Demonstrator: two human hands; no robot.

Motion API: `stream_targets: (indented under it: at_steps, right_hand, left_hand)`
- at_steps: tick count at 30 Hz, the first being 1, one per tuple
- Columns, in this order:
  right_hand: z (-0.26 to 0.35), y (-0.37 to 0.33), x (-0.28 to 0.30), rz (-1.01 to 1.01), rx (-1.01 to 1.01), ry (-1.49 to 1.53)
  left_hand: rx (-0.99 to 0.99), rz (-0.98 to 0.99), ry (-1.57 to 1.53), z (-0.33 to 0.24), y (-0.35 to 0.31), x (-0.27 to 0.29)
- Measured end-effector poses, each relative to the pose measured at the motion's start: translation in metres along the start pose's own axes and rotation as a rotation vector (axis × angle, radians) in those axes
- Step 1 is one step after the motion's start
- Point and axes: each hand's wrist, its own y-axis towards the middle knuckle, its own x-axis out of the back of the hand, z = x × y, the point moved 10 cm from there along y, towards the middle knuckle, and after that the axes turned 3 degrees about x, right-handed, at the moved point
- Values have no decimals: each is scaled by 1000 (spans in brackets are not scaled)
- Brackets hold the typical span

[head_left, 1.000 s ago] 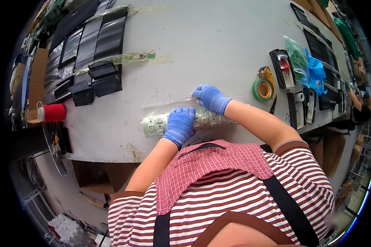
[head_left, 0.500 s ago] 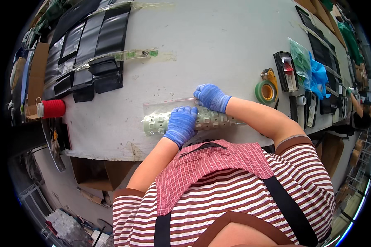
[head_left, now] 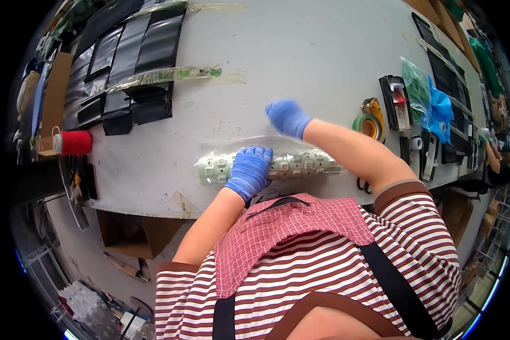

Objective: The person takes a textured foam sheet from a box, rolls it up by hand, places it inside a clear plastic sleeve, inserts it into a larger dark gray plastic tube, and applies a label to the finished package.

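Pale green roll [head_left: 303, 164] steadied by the left hand [head_left: 249, 171]; right hand [head_left: 288, 118] apart from it.
The roll lay inside clear film [head_left: 224, 147] near the bench's [head_left: 300, 62] front edge. The left grip was closed over it. The right hand, blurred, had fingers curled beyond the roll; whether it pinched anything could not be told. The step was judged to be wrapping; the next move appeared to call for smoothing the film's far flap, roll held steady.
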Motion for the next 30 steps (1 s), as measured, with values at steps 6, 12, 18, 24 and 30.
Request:
stream_targets:
  at_steps: [6,12,18,24,30]
  right_hand:
    - [-28,28,33,25,147,16]
    - [31,-30,-3,260,25,238]
    - [23,-34,-16,217,-22,224]
    - [37,-28,-17,274,35,81]
    - [50,-15,-13,292,98,-25]
  left_hand:
    - [4,34,14,-1,-2,-2]
    - [-29,11,-3,1,0,2]
    - [-56,-4,-14,-3,4,0]
    - [-66,10,-51,0,3,-1]
    - [-71,-8,-61,3,-2,1]
